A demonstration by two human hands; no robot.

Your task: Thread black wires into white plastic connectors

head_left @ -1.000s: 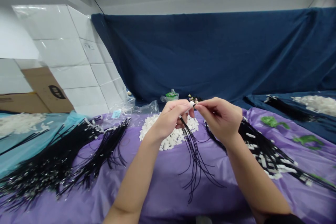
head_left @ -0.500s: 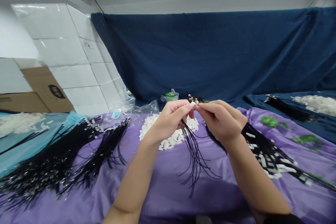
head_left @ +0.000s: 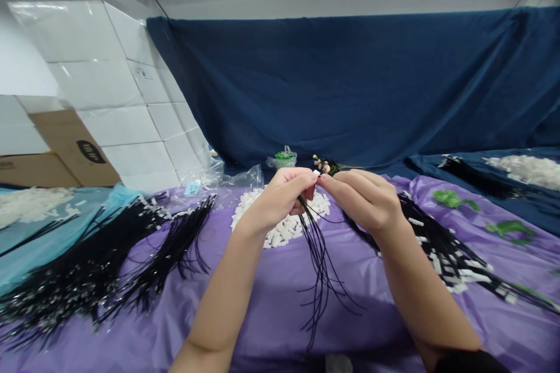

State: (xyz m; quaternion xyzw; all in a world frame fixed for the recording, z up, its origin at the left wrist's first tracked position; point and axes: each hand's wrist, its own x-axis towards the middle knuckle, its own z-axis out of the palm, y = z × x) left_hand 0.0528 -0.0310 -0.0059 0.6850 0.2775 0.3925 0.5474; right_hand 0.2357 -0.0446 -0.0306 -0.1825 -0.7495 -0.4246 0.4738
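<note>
Near the middle, my left hand [head_left: 277, 198] is closed around a bundle of thin black cords [head_left: 317, 262], whose loose ends hang down over the purple sheet. A small white piece [head_left: 316, 173] sticks out between its thumb and forefinger. My right hand [head_left: 367, 198] is closed in a pinch, its fingertips touching or almost touching that white piece. What lies between the right fingertips is hidden. Behind and below the hands lies a heap of small white pieces [head_left: 280, 236].
Black cord bundles lie to the left [head_left: 87, 268] and right [head_left: 441, 233], some with white pieces on their ends. Green leaves [head_left: 510, 230] rest on the purple sheet [head_left: 262, 315]. Clear plastic bags [head_left: 245, 179], a small flower sprig [head_left: 324, 166] and stacked white boxes [head_left: 100, 84] stand farther back.
Both hands have shifted slightly left, and the right fingertips have slid a little lower against the white piece. The hanging cords have swung slightly. The grip of each hand looks the same.
</note>
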